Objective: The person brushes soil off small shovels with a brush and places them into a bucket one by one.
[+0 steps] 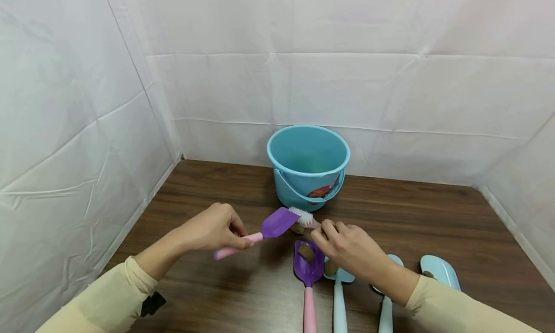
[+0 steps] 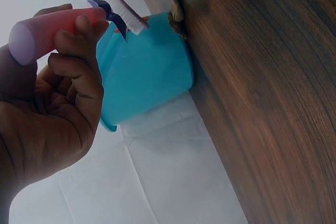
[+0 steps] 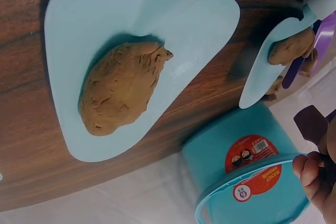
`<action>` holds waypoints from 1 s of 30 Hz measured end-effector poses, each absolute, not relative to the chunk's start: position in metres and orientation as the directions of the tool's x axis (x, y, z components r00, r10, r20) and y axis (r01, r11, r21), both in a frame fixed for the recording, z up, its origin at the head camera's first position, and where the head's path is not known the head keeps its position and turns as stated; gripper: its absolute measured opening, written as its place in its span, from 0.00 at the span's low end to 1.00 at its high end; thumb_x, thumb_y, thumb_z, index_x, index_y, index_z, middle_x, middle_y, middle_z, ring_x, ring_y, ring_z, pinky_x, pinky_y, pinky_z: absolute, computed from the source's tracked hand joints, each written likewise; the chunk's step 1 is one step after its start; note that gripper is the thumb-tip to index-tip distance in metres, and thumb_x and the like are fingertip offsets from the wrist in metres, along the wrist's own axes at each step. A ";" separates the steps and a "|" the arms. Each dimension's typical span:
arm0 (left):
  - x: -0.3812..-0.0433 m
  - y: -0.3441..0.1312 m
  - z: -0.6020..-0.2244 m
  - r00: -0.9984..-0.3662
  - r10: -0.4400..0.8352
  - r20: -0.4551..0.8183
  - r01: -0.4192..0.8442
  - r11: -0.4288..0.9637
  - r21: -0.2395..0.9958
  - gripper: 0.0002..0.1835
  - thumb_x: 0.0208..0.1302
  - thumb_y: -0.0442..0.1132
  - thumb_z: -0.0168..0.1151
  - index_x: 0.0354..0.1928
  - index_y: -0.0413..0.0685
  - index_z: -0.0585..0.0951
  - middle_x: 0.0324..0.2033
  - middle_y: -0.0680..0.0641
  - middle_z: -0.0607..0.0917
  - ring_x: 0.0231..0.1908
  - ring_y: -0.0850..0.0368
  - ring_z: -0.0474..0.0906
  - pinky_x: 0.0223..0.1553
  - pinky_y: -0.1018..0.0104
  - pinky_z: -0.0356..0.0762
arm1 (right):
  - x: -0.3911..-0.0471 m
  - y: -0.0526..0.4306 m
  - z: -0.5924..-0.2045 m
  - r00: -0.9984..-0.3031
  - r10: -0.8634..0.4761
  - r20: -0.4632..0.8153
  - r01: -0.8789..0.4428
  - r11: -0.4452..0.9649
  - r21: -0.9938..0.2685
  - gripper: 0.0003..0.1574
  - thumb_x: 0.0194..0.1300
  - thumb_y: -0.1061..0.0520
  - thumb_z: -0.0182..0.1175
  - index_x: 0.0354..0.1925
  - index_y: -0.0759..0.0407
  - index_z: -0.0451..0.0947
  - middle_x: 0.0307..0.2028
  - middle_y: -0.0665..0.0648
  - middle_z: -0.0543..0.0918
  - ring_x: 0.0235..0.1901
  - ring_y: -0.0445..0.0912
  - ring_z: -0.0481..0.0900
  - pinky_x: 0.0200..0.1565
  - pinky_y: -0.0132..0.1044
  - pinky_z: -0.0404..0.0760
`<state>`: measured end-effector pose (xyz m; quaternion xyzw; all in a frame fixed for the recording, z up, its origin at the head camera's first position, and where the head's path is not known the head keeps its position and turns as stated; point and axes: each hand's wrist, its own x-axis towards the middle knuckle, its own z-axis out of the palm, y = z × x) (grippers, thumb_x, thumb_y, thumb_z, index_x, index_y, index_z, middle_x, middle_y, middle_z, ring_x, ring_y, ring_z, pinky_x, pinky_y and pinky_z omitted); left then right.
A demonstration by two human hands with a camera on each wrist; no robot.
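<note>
The purple-and-pink plastic scoop (image 1: 279, 222), mid-frame, was gripped by the left hand (image 1: 217, 229), a white-bristled brush (image 1: 304, 218) by the right (image 1: 350, 246). Apparent scrubbing needed steadiness next.

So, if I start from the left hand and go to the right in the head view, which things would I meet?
Left hand → raised purple scoop → white-bristled brush → right hand → rightmost light blue scoop.

Brown tbl (image 1: 416, 212) w/ bucket (image 1: 288, 191); purple scoop (image 1: 309, 273); lt-blue scoops (image 1: 444, 269); brown lump (image 1: 297, 229)
</note>
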<state>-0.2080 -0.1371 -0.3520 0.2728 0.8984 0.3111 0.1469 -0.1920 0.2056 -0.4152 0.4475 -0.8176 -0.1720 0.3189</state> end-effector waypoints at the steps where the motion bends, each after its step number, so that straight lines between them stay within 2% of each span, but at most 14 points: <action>1: -0.208 -0.137 -0.352 -0.808 0.582 -0.092 0.401 0.657 0.638 0.08 0.56 0.47 0.76 0.22 0.60 0.88 0.17 0.62 0.83 0.22 0.64 0.77 0.22 0.66 0.75 | -0.192 0.206 -0.415 -0.402 -0.841 0.363 -0.621 0.541 0.567 0.24 0.84 0.58 0.27 0.40 0.59 0.70 0.29 0.55 0.68 0.18 0.43 0.63 0.18 0.31 0.57; 13: -0.209 -0.141 -0.352 -0.807 0.585 -0.083 0.409 0.655 0.635 0.07 0.57 0.48 0.76 0.23 0.60 0.88 0.18 0.62 0.83 0.22 0.64 0.77 0.23 0.66 0.75 | -0.192 0.205 -0.417 -0.400 -0.842 0.363 -0.612 0.540 0.578 0.26 0.84 0.58 0.26 0.40 0.59 0.72 0.29 0.55 0.69 0.18 0.43 0.64 0.17 0.31 0.58; 21: -0.209 -0.150 -0.347 -0.829 0.554 -0.077 0.393 0.675 0.624 0.07 0.57 0.49 0.76 0.25 0.59 0.89 0.19 0.61 0.84 0.23 0.63 0.78 0.25 0.66 0.76 | -0.192 0.207 -0.418 -0.374 -0.838 0.397 -0.633 0.544 0.551 0.27 0.84 0.58 0.25 0.40 0.60 0.71 0.28 0.56 0.68 0.17 0.43 0.61 0.17 0.31 0.52; 25: -0.209 -0.156 -0.338 -0.845 0.530 -0.065 0.384 0.688 0.616 0.07 0.58 0.48 0.75 0.26 0.57 0.90 0.21 0.59 0.85 0.25 0.62 0.78 0.26 0.65 0.77 | -0.191 0.208 -0.418 -0.381 -0.836 0.394 -0.634 0.547 0.547 0.27 0.84 0.58 0.24 0.40 0.59 0.71 0.28 0.56 0.69 0.17 0.43 0.61 0.17 0.31 0.53; 30: -0.209 -0.167 -0.309 -0.871 0.490 -0.047 0.365 0.708 0.604 0.09 0.59 0.49 0.75 0.33 0.51 0.91 0.25 0.57 0.87 0.26 0.61 0.80 0.28 0.63 0.78 | -0.190 0.210 -0.419 -0.389 -0.835 0.388 -0.632 0.549 0.547 0.27 0.83 0.60 0.23 0.39 0.59 0.70 0.28 0.55 0.68 0.18 0.42 0.58 0.18 0.31 0.53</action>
